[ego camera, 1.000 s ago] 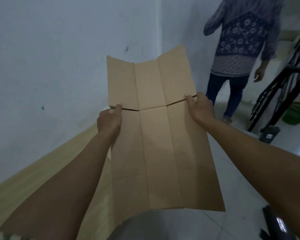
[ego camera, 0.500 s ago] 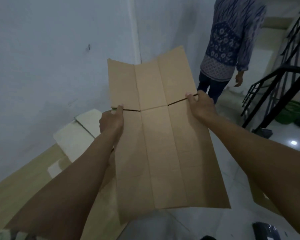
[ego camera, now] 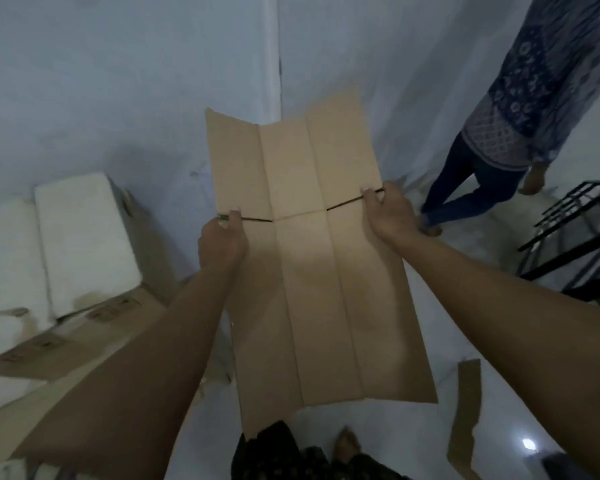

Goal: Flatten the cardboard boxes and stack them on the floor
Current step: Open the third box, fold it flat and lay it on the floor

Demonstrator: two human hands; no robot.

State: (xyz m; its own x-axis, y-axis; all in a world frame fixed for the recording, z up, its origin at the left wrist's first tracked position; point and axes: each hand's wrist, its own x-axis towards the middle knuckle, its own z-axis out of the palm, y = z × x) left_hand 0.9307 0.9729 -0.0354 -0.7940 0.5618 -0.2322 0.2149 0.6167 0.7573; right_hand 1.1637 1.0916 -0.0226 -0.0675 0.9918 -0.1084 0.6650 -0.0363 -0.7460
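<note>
The flattened box (ego camera: 312, 258) is pinched at both edges — left hand (ego camera: 222, 239), right hand (ego camera: 388, 213). View's been swung down; stacked cardboard (ego camera: 84, 327) now shown at 9 o'clock — drop-off probably next.

I hold a flattened brown cardboard box (ego camera: 312, 258) mid-frame, creased lengthwise, slit at both side edges.

A dim stairwell landing of a building is showing here: bare pale walls (ego camera: 118, 81) are meeting in a corner beyond the fingers (ego camera: 234, 216), a black stair railing (ego camera: 575, 220) is standing to their right, and stacked cartons (ego camera: 66, 306) are lying to their left.
</note>
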